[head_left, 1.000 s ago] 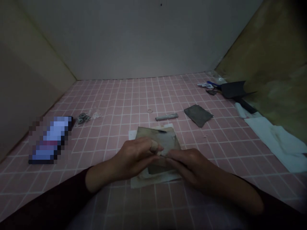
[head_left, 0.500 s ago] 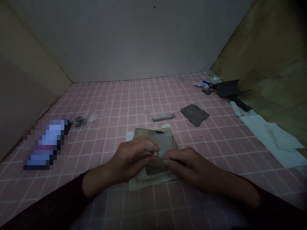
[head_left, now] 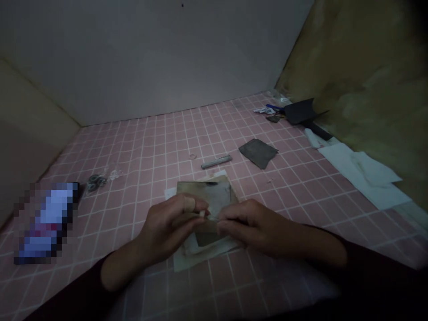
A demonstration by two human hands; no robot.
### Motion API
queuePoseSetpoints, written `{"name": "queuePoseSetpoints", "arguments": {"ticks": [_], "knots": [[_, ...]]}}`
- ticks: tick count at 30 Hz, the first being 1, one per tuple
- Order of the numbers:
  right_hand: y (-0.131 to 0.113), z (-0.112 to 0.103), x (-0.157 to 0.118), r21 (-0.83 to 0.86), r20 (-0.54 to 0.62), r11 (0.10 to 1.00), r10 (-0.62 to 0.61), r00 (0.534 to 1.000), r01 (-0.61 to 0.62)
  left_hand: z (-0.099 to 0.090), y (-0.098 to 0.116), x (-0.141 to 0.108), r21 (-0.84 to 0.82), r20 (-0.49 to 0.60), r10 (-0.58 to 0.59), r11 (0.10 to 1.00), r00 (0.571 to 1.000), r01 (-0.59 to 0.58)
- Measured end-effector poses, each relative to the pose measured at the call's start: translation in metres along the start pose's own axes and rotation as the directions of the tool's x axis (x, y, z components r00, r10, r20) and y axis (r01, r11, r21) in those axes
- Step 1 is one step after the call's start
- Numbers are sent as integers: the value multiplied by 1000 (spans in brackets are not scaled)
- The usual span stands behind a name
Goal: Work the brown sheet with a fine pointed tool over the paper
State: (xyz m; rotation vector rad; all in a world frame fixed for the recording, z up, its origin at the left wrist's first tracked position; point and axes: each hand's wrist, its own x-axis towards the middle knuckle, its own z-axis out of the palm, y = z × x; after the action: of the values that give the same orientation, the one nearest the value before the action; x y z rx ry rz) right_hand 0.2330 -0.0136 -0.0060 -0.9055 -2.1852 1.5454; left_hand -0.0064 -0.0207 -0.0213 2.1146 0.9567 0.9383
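Note:
My left hand (head_left: 170, 223), with a tan band round one finger, pinches a small pale piece (head_left: 202, 214) between its fingertips. Close beside it on the right, my right hand (head_left: 245, 223) is closed on a thin object whose pale tip (head_left: 212, 218) points toward that piece; its shape is too dim to make out. Both hands are over a greyish square sheet (head_left: 217, 194), which lies on a stack of paler papers (head_left: 187, 263).
Beyond the papers lie a pale ring (head_left: 192, 156), a grey tube (head_left: 216, 162) and dark sheets (head_left: 258, 153). Metal rings (head_left: 96, 181) and a blurred phone (head_left: 50, 218) are at left. A black dustpan (head_left: 300, 111) and white papers (head_left: 364, 174) line the right wall.
The view has turned, so the objects on the table appear shifted left. Both hands remain close together over the sheet, the small pale piece now showing more clearly.

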Motion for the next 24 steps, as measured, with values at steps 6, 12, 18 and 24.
{"name": "queuePoseSetpoints", "arguments": {"ticks": [6, 12, 18, 24], "knots": [[1, -2, -2, -195, -136, 979, -77, 988, 50, -2, 1, -1, -29, 26, -33, 999, 999, 33], [3, 4, -4, -294, -111, 955, -73, 991, 38, 1, -4, 0, 65, 21, 9, 998, 1000, -11], [0, -7, 0, 38, 69, 999, 20, 997, -23, 1, 0, 1, 113, 57, 58, 992, 997, -64], [3, 4, -2, -302, -152, 952, -107, 983, 57, -1, 4, -1, -76, -3, -103, 992, 995, 103]]}}
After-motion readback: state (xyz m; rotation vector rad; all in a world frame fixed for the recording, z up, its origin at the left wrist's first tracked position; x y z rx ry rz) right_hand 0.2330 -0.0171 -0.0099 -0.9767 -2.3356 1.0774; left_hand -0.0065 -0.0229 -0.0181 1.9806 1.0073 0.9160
